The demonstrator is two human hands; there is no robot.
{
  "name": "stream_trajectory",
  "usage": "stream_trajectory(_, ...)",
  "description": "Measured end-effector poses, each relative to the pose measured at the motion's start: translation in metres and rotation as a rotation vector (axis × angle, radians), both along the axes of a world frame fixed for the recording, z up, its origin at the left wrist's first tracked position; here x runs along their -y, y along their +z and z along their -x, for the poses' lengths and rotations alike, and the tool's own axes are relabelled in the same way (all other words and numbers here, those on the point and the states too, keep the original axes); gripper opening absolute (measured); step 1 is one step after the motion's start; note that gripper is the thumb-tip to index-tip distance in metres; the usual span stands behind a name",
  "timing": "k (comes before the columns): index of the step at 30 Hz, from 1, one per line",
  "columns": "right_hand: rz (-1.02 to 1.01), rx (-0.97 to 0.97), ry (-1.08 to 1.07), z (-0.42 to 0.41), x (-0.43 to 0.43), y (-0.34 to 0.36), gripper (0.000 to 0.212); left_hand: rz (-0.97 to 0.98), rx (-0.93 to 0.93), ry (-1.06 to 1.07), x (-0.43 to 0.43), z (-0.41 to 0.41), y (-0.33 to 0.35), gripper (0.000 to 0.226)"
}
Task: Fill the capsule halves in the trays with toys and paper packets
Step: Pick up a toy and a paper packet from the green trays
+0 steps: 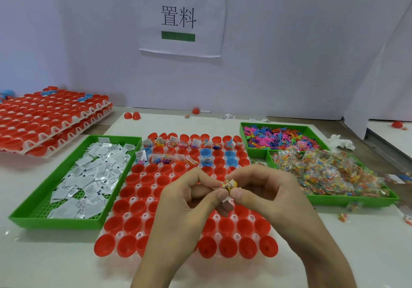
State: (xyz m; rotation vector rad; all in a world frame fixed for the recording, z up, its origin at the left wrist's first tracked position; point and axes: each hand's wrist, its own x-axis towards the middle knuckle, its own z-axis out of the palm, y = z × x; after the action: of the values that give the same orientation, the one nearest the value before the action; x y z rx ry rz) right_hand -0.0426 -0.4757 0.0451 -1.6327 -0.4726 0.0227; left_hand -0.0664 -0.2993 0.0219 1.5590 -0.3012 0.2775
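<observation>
Hands are held together above the middle of the white capsule tray (pixel 133 199) in the head view, a small crumpled yellow packet (pixel 229 185) being pinched between the thumb and fingers of the left hand (pixel 189 200) and those of the right hand (pixel 267 194). Red capsule halves (pixel 137 168) in the far rows are seen filled with toys and packets, while the nearer rows are empty. Paper packets (pixel 89 176) are piled in a green tray (pixel 55 223) at the left, and bagged toys (pixel 330 171) are heaped in another green bin (pixel 347 200) at the right.
</observation>
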Motion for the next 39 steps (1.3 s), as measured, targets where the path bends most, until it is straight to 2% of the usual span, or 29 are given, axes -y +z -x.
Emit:
stream_trajectory(6,0.053,0.012,0.006,-0.003,-0.008,0.001,0.013,-0.121,0.067,0.039,-0.009,0.004,0.001,0.005)
stream_trajectory(10,0.048,0.042,-0.114,-0.019,-0.006,0.009,0.014,-0.228,0.044,0.151,-0.044,0.009,0.007,0.022)
stream_trajectory(11,0.087,0.054,-0.193,-0.030,-0.003,0.010,0.013,-0.281,0.046,0.224,-0.064,0.010,0.008,0.024)
stream_trajectory(14,0.367,0.151,-0.351,-0.069,0.000,0.010,0.014,-0.557,-0.011,0.472,-0.133,0.002,0.013,0.019)
stream_trajectory(17,0.595,0.224,-0.316,-0.102,-0.013,0.002,0.016,-0.730,-0.194,0.587,-0.179,-0.023,0.001,0.021)
stream_trajectory(21,0.774,0.251,-0.259,-0.132,-0.028,-0.015,0.005,-0.895,-0.375,0.596,-0.191,-0.049,-0.027,0.030)
stream_trajectory(25,0.870,0.234,-0.259,-0.139,-0.033,-0.021,0.007,-0.916,-0.383,0.588,-0.195,-0.054,-0.033,0.034)
stream_trajectory(32,1.007,0.158,-0.193,-0.146,-0.043,-0.021,0.014,-0.869,-0.368,0.627,-0.193,-0.051,-0.032,0.014)
stream_trajectory(39,0.937,0.066,-0.067,-0.153,-0.028,-0.013,0.015,-0.837,-0.334,0.635,-0.190,-0.048,-0.029,0.010)
